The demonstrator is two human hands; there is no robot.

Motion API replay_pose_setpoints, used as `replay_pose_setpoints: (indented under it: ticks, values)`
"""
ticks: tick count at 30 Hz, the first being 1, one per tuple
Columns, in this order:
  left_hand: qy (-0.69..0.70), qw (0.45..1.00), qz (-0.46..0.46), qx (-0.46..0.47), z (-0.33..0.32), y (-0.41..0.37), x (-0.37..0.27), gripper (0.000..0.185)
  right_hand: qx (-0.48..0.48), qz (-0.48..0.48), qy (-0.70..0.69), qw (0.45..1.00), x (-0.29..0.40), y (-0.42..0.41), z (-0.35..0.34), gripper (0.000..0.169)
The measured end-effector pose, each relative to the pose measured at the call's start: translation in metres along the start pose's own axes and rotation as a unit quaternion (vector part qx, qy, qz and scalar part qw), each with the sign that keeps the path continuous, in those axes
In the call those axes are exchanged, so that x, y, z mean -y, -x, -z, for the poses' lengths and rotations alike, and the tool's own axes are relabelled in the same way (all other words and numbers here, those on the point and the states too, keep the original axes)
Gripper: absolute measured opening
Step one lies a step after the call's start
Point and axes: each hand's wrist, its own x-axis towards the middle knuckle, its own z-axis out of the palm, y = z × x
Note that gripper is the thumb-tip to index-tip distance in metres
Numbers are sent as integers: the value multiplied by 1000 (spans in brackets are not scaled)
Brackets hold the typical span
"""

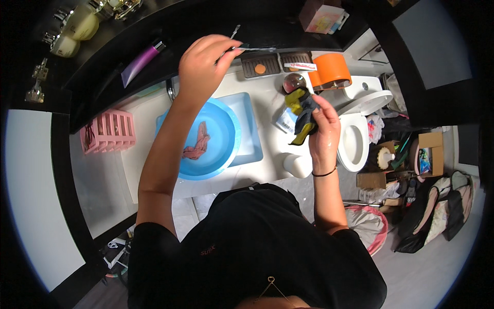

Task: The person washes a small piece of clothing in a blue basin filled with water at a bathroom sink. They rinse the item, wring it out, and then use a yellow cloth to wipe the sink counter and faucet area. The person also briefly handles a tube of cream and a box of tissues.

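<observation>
My left hand (pixel 204 65) is raised over the front of the dark shelf (pixel 270 23), thumb and fingertips pinched on a thin, pale stick-like object (pixel 256 49). What exactly it is cannot be made out. A crumpled dark grey and yellow cloth (pixel 306 112) hangs from my right hand (pixel 326 123), above the right end of the white counter (pixel 270 135). Below my left forearm, a round blue basin (pixel 225 154) sits in the rectangular sink (pixel 249 131). A wet-looking pink cloth (pixel 198 143) lies in the basin, partly covered by the forearm.
Behind the sink are slatted dark trays (pixel 252 61), a small tube (pixel 300 66), a glass globe (pixel 294 83) and an orange holder (pixel 334 71). A white cup-like container (pixel 297 165) stands near the counter's front edge. A pink basket (pixel 110 131) is left, a toilet (pixel 353 143) right.
</observation>
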Motion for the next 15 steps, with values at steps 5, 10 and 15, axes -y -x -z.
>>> replay_pose_setpoints:
  ticks: [5, 10, 15]
  values:
    - [-3, 993, 116, 11, 61, 50, -22, 15, 9, 122, 55, 991, 26, -30, -51, 30]
    - [-1, 975, 219, 46, 98, 107, -59, 17, 77, 218, 278, 932, 15, -81, -141, 29]
    - [104, 952, 283, 50, 99, 128, -87, 19, 222, 479, 454, 717, -69, -120, -223, 35]
